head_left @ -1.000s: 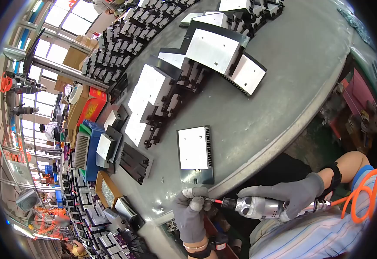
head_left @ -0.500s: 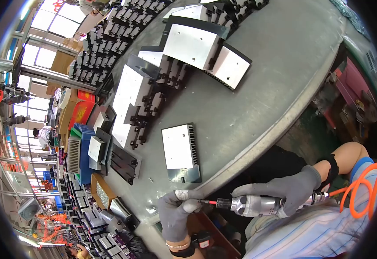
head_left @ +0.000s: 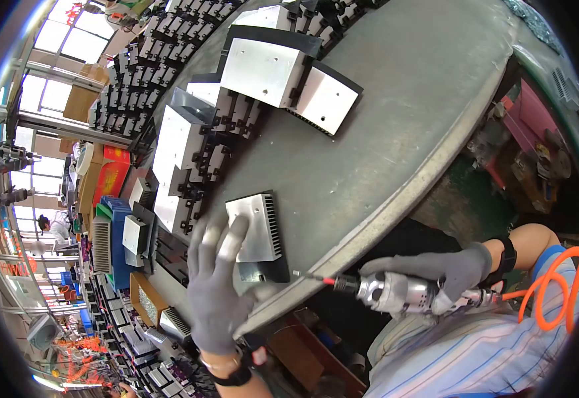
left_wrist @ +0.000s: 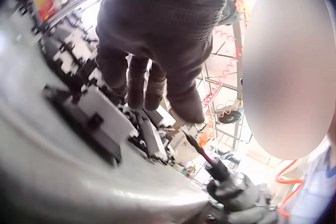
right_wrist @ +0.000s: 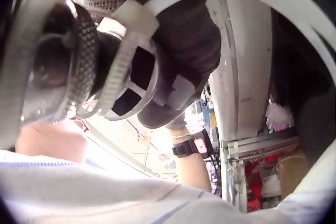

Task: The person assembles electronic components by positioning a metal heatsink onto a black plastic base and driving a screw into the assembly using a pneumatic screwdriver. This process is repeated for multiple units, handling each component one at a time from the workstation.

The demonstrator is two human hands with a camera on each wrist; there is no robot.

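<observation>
My left hand (head_left: 219, 302), in a grey glove, stretches over the table with its fingers spread and nothing held. Its fingertips overlap the left side of a silver finned heat sink (head_left: 259, 229) in the head view. A dark plate (head_left: 266, 270) shows under the near end of that heat sink. In the right hand (head_left: 448, 265), also gloved, is an air screwdriver (head_left: 395, 295), gripped round its metal body. The driver's bit (head_left: 312, 276) points left, past the table edge; the left wrist view shows the bit (left_wrist: 195, 142) below the left hand.
More heat sinks (head_left: 263, 69) stand grouped on the table's far side, with rows of smaller blocks (head_left: 143, 66) behind. A small box (head_left: 144, 298) of tiny parts and a blue bin (head_left: 120, 232) sit at left. An orange air hose (head_left: 545, 292) trails from the driver.
The left hand has left the driver's bit, moved up and left to the single heat sink, and spread its fingers. The right hand still grips the driver. The view has shifted slightly.
</observation>
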